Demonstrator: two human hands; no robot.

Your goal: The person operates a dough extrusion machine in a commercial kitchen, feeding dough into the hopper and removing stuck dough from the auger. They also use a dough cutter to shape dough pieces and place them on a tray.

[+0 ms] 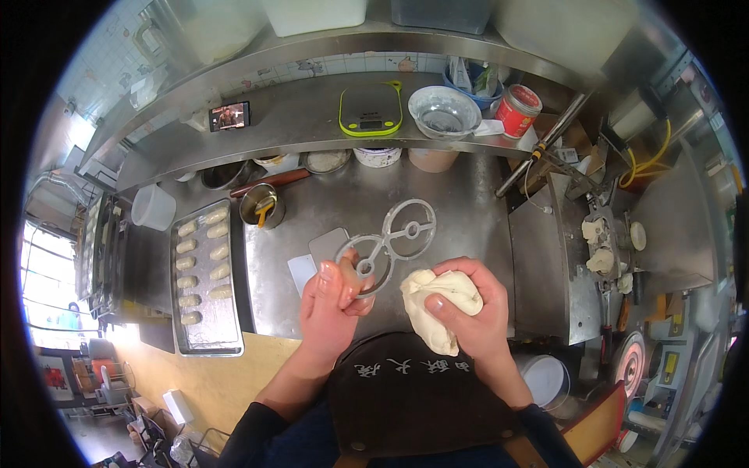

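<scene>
My left hand (339, 292) grips one ring of a pale double-ring frame tool (386, 241), its fingers passing through the ring; the other ring points away up to the right. A large lump of pale dough (439, 304) rests in my right hand (477, 307), with the thumb pressed on its folded surface. Both hands are above the steel worktop (304, 316). Behind the tool lie a flat grey plate (329, 243) and a white card or scraper (299, 272), partly hidden by the left hand.
At the left, a metal tray (205, 336) holds several oval dough pieces. A metal pot (257, 205) with a yellow-handled brush stands beside it. On the shelf (292, 126) are a green-edged kitchen scale (371, 105), a clear bowl (445, 111), a phone (229, 117) and a red tub (515, 114).
</scene>
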